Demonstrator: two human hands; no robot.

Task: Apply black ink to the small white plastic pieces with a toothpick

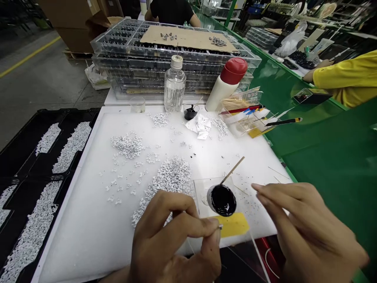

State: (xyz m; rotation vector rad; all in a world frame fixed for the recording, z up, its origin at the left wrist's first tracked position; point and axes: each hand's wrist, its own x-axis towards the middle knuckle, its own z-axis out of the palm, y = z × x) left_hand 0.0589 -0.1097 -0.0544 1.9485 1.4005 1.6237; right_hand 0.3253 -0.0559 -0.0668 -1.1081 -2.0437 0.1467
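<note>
My left hand [176, 236] is closed in a pinch on a small white part [220, 226], which pokes out past the thumb and fingertip. Just beyond it, a small cup of black paint [224, 200] has a thin wooden stick [233, 170] leaning in it. Under the cup lies a transparent plate with a yellow strip [235, 225]. To the right, my right hand [309, 228] has its thumb and fingers pressed together; what they hold, if anything, is hidden. A pile of small white parts [173, 175] spreads over the white work surface [79, 220] beyond my left hand.
Farther back stand a water bottle [174, 88], a red-capped flask [226, 82], another black cup [190, 113] and a crumpled tissue [200, 125]. Stacked transparent trays [118, 74] line the back. Black trays [32, 165] sit left; a yellow-sleeved person [347, 74] is at right.
</note>
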